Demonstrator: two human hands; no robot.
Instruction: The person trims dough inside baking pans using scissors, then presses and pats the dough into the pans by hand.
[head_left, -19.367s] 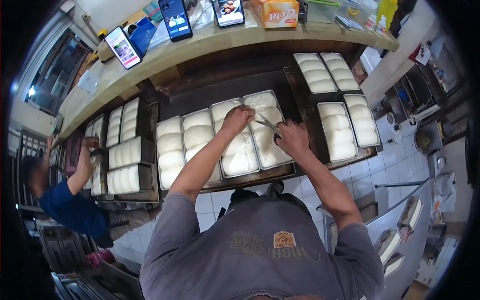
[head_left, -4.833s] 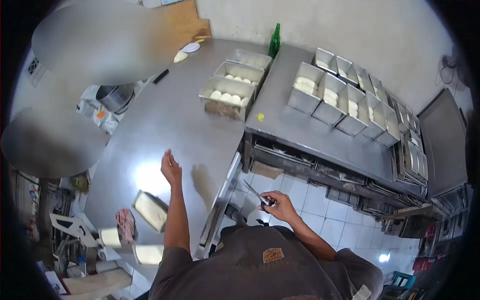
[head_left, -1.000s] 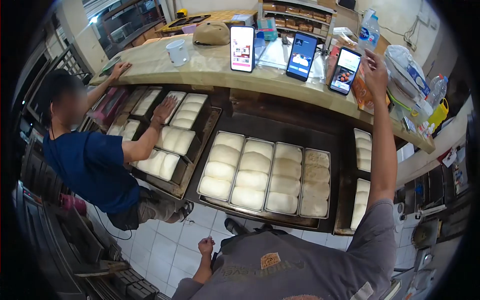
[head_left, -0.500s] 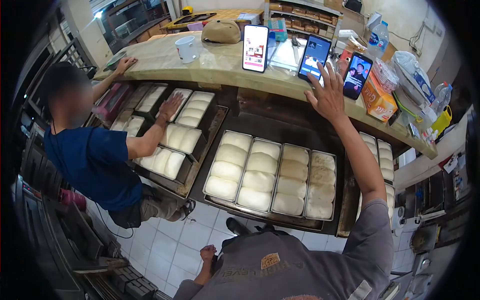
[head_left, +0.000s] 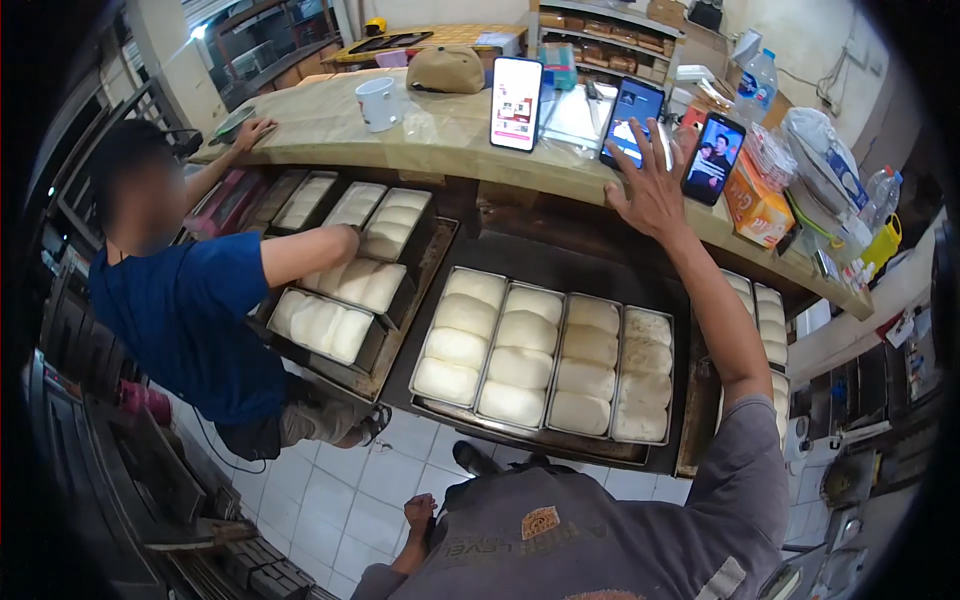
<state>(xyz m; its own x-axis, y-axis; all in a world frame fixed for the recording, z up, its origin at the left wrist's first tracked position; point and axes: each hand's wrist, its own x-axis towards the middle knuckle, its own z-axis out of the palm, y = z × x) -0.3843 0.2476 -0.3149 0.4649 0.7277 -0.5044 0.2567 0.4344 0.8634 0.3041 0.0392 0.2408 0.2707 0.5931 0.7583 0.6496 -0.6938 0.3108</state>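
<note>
— Just past the right hand, what is there?
— The middle phone, a flat, glassy slab with rounded corners, propped up on the counter. The hand's fingers are spread in front of its lower part; whether a fingertip touches the glass, I cannot tell.
— And beside the hand?
— Just to its right, the dark-edged phone, tilted, with a picture lit up; further right, a printed orange box, square-cornered. Left of the hand stands the bright-screened phone; well beyond that, a soft cloth cap and a smooth white mug.
— So how many phones?
— Three, in a row. One cap, one mug.
— Below the hand?
— Four metal loaf tins side by side, each filled with four plump dough pieces. Three tops look smooth; the rightmost is rough and pitted.
— The left hand?
— Well below the right one, folded into a loose fist beside the grey shirt.
</note>
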